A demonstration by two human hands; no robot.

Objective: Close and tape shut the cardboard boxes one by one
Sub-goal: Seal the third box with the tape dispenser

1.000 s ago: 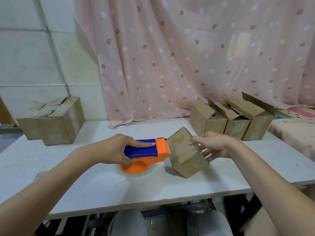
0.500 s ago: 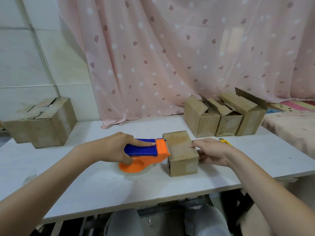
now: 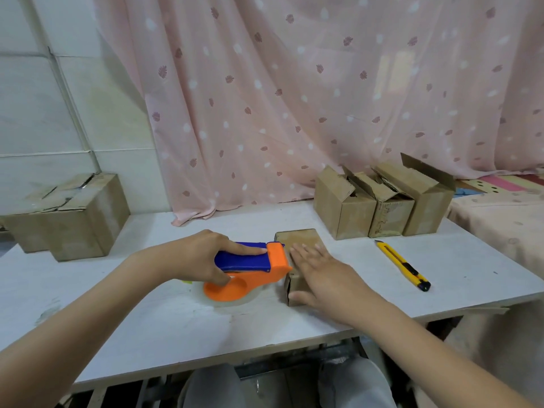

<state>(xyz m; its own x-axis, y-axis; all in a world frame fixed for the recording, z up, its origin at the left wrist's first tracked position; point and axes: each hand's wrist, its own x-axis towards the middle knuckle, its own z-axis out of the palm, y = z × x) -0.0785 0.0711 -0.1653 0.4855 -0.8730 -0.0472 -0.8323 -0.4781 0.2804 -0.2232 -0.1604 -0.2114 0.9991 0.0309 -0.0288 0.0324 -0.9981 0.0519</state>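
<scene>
A small closed cardboard box (image 3: 300, 240) lies flat on the white table (image 3: 176, 319) in front of me. My right hand (image 3: 318, 272) presses flat on its top with straight fingers, thumb against the near side. My left hand (image 3: 203, 254) grips the blue handle of an orange tape dispenser (image 3: 250, 272), index finger stretched along the handle. The dispenser's orange head touches the box's left edge. Most of the box's top is hidden under my right hand.
Three open cardboard boxes (image 3: 382, 201) stand in a row at the back right. A yellow utility knife (image 3: 401, 265) lies right of the small box. Two larger boxes (image 3: 67, 216) sit at the far left. A pink curtain (image 3: 294, 98) hangs behind.
The small box went from tilted on an edge to lying flat. My right hand moved from its right side onto its top. The left hand and dispenser stayed put.
</scene>
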